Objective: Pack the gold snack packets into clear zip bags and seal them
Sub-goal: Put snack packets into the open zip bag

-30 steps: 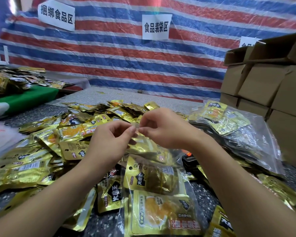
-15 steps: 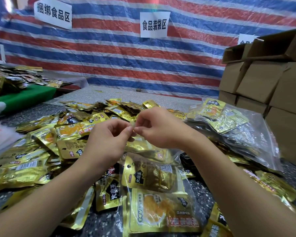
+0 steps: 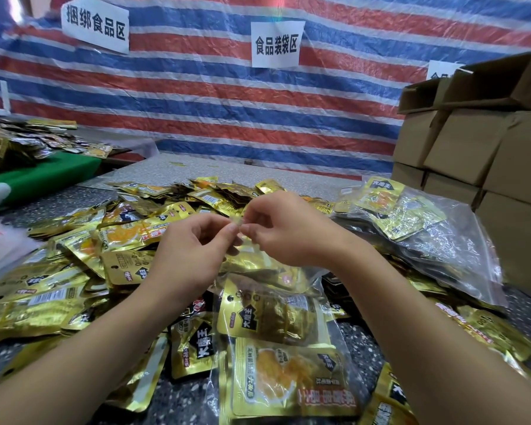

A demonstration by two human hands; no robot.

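A clear zip bag [image 3: 276,348] hangs in front of me with several gold snack packets inside. My left hand [image 3: 190,256] and my right hand [image 3: 285,231] meet above it, each pinching the bag's top edge between thumb and fingertips. The bag's lower end rests on the speckled table [image 3: 181,403]. Loose gold snack packets [image 3: 105,240] lie in a wide heap to the left and behind my hands. The bag's zip strip is mostly hidden by my fingers.
A filled clear bag [image 3: 417,231] of packets lies at the right, beside stacked cardboard boxes [image 3: 478,154]. A green-covered table [image 3: 43,176] with more packets stands at the far left. A striped tarp [image 3: 212,96] with paper signs forms the back wall.
Both hands stay pinched together at the top of the bag. They have barely shifted; the bag hangs the same way.
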